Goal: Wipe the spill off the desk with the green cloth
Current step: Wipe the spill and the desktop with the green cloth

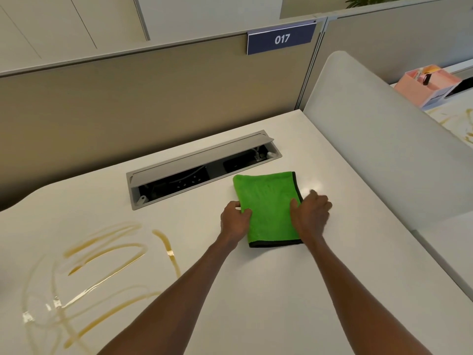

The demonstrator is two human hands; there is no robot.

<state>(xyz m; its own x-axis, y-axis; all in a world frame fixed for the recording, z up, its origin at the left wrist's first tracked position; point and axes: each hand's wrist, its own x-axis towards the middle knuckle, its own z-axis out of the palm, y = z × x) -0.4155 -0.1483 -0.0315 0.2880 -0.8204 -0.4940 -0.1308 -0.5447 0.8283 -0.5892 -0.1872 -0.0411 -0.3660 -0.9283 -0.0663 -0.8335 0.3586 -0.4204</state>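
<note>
Both forearms reach to the folded green cloth (268, 208); wiping not begun.
Left hand (234, 217) and right hand (311, 213) grasp its side edges on the bench (256, 290); amber spill (102, 262) lies untouched well left. Open cable tray (202, 167) holds sockets and leads.

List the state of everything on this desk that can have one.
green cloth: folded, flat on desk, unused
spill: unwiped, brown streaks
cable tray lid: propped open
left hand: gripping cloth's left edge
right hand: gripping cloth's right edge
</note>
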